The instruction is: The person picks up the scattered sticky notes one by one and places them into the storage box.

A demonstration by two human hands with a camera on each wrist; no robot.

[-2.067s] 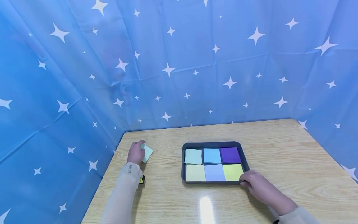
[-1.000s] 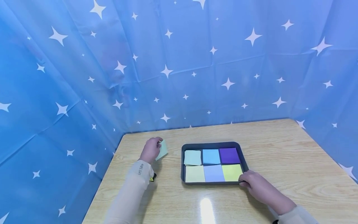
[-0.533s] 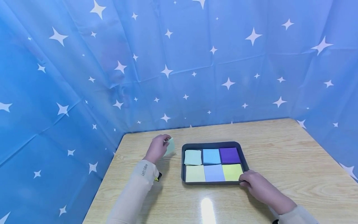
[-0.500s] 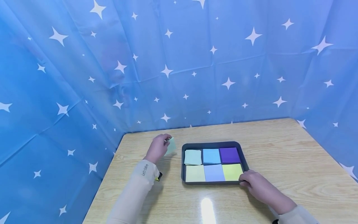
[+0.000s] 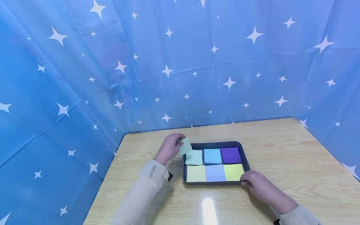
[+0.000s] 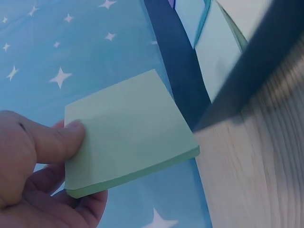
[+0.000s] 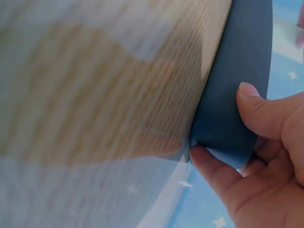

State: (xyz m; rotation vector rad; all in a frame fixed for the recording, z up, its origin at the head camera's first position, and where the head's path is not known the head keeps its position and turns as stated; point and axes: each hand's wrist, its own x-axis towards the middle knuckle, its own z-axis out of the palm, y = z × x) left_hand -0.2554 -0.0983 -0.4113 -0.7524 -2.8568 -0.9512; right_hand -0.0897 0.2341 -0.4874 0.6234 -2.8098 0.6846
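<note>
The left hand (image 5: 169, 147), pinching a green pad (image 5: 185, 146), had carried it across the counter (image 5: 281, 156) to the tray's (image 5: 244, 157) left corner; the right hand (image 5: 257, 184) still pinched the rim.

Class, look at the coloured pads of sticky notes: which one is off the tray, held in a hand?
The pale green pad pinched by the left hand, above the tray's far-left corner. The other six pads lie flat in the tray, whose near-right corner the right hand grips.

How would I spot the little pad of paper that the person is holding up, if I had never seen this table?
Find the dark tray on the wooden table, filled with six coloured paper squares. At its far left corner the left hand pinches a pale green sticky-note pad. Unlike the squares lying flat in the tray, it is lifted and tilted.
</note>
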